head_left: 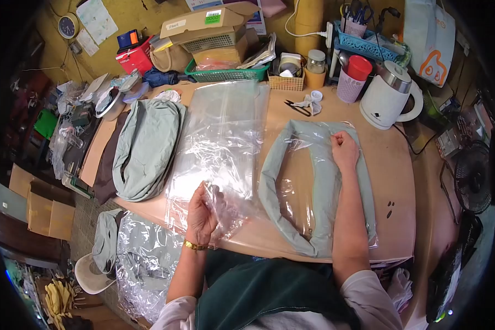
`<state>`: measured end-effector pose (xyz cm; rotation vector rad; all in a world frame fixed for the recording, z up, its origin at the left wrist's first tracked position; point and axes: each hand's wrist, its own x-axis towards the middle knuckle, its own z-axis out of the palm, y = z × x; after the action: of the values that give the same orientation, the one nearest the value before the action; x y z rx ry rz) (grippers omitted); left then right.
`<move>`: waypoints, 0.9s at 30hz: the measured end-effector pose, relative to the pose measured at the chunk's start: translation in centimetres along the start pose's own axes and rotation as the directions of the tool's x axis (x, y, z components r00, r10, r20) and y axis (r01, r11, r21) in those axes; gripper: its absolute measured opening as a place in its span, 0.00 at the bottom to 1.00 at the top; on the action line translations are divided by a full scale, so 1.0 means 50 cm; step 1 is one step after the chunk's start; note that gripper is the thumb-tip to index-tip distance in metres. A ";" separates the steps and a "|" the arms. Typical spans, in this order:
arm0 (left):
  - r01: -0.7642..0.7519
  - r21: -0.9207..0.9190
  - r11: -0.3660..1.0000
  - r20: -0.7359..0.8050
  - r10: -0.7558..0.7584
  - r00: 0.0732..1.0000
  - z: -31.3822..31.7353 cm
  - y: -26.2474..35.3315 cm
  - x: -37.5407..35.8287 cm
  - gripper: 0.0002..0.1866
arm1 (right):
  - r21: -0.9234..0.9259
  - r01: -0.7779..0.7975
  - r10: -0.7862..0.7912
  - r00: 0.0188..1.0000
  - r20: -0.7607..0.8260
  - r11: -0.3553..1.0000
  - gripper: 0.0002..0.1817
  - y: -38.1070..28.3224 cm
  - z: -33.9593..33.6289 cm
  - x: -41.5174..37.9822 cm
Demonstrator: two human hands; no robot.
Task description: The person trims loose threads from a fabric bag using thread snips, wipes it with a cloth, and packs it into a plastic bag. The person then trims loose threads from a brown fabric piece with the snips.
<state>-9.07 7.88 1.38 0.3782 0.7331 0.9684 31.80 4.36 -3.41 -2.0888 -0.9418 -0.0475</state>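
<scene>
My left hand [202,212] pinches the crumpled near end of a clear plastic bag [225,126]. That bag lies on a flat stack of similar clear bags on the table. To the right lies a grey-green fabric loop [272,190] with clear plastic over it, shining in places. My right hand [345,149] is closed above the far right part of this loop; what its fingers hold, if anything, is hidden. On the left side of the table rests a pile of folded grey-green fabric loops [148,148], partly over a dark cloth [109,170].
Small black scissors [298,108] lie at the back near a white cap. Behind stand a white electric kettle [388,96], a pink cup [350,87], a green basket [225,74] and a jar [315,61]. Wrapped grey-green pieces [148,258] sit below the table's left front edge.
</scene>
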 end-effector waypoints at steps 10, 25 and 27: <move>-0.414 0.856 0.309 0.203 0.536 0.820 -0.124 0.143 -0.048 0.04 | -0.127 0.033 -0.012 0.986 0.166 0.991 0.14 0.025 -0.001 0.012; -0.103 0.702 -0.705 0.517 0.404 0.754 0.019 -0.008 0.182 0.27 | -0.402 0.244 -0.031 0.883 0.469 0.883 0.38 -0.067 -0.063 -0.134; -0.148 0.931 -0.332 0.337 0.634 0.696 0.030 0.026 0.174 0.26 | -0.410 0.231 -0.015 0.885 0.466 0.883 0.38 -0.075 -0.055 -0.136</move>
<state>-5.70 16.01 -0.18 2.1767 1.7531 0.9226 25.27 -0.29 -1.38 -2.5280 -1.4657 0.1763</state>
